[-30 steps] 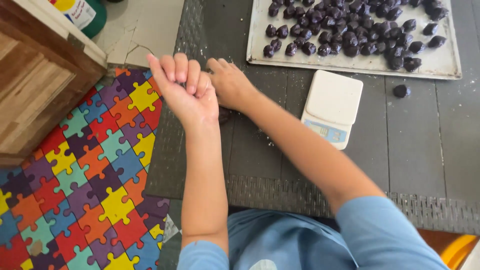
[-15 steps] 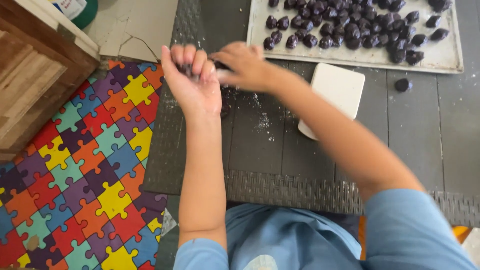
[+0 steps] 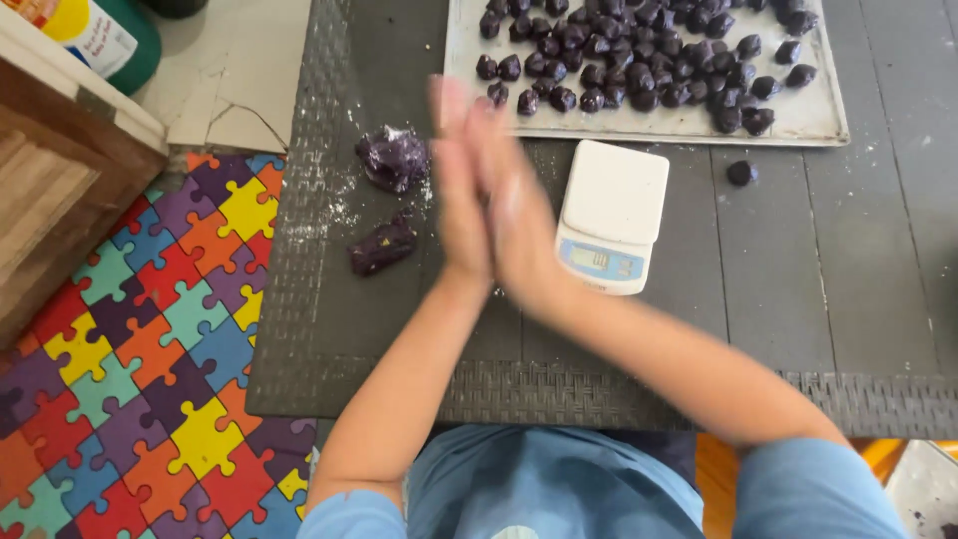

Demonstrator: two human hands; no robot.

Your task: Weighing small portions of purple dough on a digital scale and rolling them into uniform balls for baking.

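Note:
My left hand (image 3: 459,185) and my right hand (image 3: 521,225) are pressed palm to palm, blurred, above the dark woven mat (image 3: 319,339). A small dark dough piece seen on my left fingers earlier is hidden between the palms. Just left of the hands lie a floured purple dough lump (image 3: 393,158) and a smaller dough piece (image 3: 383,245). A white kitchen scale (image 3: 611,215) sits right beside the hands.
A metal tray (image 3: 813,125) at the back holds several dark purple dough balls (image 3: 639,60); one loose ball (image 3: 739,173) lies on the grey table (image 3: 798,289). A wooden crate (image 3: 50,190), a green container (image 3: 115,45) and a colourful puzzle floor mat (image 3: 150,329) are at left.
My hands were apart, the right one picking at a dark piece on my left fingers; now both palms are closed flat together. The view has shifted, and the dough lumps now show.

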